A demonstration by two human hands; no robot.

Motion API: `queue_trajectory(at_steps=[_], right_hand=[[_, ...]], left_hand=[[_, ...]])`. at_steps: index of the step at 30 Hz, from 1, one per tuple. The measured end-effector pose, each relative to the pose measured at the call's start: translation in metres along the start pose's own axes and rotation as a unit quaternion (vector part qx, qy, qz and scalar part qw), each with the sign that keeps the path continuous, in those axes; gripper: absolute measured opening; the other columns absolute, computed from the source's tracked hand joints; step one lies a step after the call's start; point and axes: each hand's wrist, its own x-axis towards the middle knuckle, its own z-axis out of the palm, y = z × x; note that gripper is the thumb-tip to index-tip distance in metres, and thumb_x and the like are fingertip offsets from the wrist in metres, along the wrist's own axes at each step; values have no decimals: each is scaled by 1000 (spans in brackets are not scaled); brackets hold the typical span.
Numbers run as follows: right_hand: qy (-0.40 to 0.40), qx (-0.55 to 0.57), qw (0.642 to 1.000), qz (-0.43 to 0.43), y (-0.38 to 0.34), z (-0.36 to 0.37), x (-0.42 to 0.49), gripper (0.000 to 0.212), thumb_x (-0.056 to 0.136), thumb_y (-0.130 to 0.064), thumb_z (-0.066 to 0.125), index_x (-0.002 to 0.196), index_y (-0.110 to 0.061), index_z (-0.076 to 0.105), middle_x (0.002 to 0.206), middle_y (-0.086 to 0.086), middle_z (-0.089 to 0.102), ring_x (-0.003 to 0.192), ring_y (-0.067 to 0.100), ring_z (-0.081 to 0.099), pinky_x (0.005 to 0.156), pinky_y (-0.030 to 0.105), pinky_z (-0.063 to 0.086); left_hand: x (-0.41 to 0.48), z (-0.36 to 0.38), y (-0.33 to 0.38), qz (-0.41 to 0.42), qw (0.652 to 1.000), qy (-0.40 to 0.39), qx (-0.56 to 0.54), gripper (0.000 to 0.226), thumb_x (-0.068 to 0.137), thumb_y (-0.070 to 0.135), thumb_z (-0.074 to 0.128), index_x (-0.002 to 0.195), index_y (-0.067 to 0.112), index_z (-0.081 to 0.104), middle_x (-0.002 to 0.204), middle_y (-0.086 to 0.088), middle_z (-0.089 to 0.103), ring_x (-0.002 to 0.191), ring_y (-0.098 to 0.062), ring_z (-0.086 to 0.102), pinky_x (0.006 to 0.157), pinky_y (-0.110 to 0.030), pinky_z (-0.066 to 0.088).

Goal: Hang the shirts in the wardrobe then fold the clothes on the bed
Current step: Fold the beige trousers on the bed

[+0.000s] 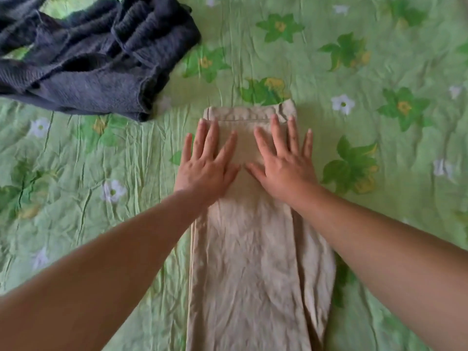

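Observation:
Beige trousers [253, 262] lie lengthwise down the middle of the bed, folded into one narrow strip, with the far end near the centre of the view. My left hand [207, 163] lies flat on the far part of the trousers, fingers spread and straight. Beside it, my right hand [283, 160] presses flat on the same part, fingers spread toward the far hem. A crumpled dark blue knitted garment [96, 54] sits unfolded at the far left.
The bed is covered by a wrinkled green sheet [379, 72] printed with leaves and white flowers. Bare sheet stretches to the right and to the left of the trousers. No wardrobe or hangers are in view.

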Motion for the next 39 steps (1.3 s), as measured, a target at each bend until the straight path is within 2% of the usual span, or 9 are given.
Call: queue_trajectory(at_steps=[12, 16, 20, 24, 27, 31, 32, 37, 39], right_hand=[[-53, 18, 998, 10, 5, 15, 15, 84, 91, -79, 13, 160, -35, -8, 166, 9, -23, 151, 38, -23, 119, 66, -4], [-47, 94, 994, 26, 1, 1, -60, 82, 94, -60, 34, 161, -17, 16, 168, 19, -4, 154, 42, -4, 121, 63, 11], [-43, 81, 996, 12, -19, 1, -201, 75, 98, -50, 48, 156, -4, 32, 166, 25, 8, 154, 43, 4, 119, 63, 18], [-24, 183, 982, 42, -38, 4, -275, 72, 93, -33, 68, 152, -5, 40, 163, 26, 21, 153, 41, 15, 121, 56, 23], [78, 346, 907, 227, -40, -5, -276, 60, 90, -16, 71, 144, -2, 49, 145, 20, 45, 136, 34, 44, 112, 43, 38], [19, 547, 671, 501, -27, -22, -247, 41, 87, -14, 69, 127, -10, 59, 101, 1, 66, 91, 19, 63, 77, 27, 51], [-2, 549, 650, 525, -23, -25, -242, 26, 86, -17, 69, 111, -13, 64, 89, -2, 67, 80, 18, 63, 66, 23, 47], [19, 369, 848, 380, -14, -39, -242, 12, 90, -22, 67, 82, -18, 58, 76, -3, 61, 70, 17, 55, 65, 32, 39], [24, 411, 829, 378, -14, -40, -239, 16, 87, -19, 68, 77, -20, 56, 71, -6, 59, 68, 17, 55, 63, 32, 39]], left_hand=[[24, 19, -6, -13, 999, -40, -14, 76, 95, 72, 8, 159, 34, -11, 167, -9, -18, 153, -29, -18, 125, -51, 2], [-19, -6, 16, -13, 997, -75, -31, 79, 95, 72, 18, 159, 33, -9, 163, -9, -30, 149, -30, -29, 123, -58, 1], [-154, 10, 69, 113, 990, -56, -61, 79, 95, 69, 32, 161, 33, 6, 168, -13, -11, 155, -32, -8, 121, -57, 18], [-218, 42, 88, 89, 990, -94, -57, 77, 94, 68, 37, 160, 39, 8, 169, -10, -6, 155, -30, -3, 120, -59, 18], [-210, 48, 89, 76, 990, -102, -64, 76, 93, 68, 35, 159, 41, 9, 169, -7, -8, 155, -29, -6, 121, -58, 9], [-212, 48, 86, 78, 989, -108, -68, 76, 93, 68, 34, 159, 43, 6, 169, -4, -11, 155, -27, -9, 122, -58, 11], [-212, 46, 85, 76, 988, -114, -70, 76, 93, 68, 34, 159, 44, 5, 168, -3, -12, 155, -26, -11, 122, -58, 10], [-210, 38, 89, 61, 987, -128, -80, 74, 94, 69, 32, 158, 43, 7, 168, -2, -16, 153, -23, -18, 123, -56, 5], [-211, 38, 91, 59, 987, -125, -77, 74, 94, 68, 32, 159, 42, 9, 168, -2, -16, 153, -24, -18, 122, -57, 4]])
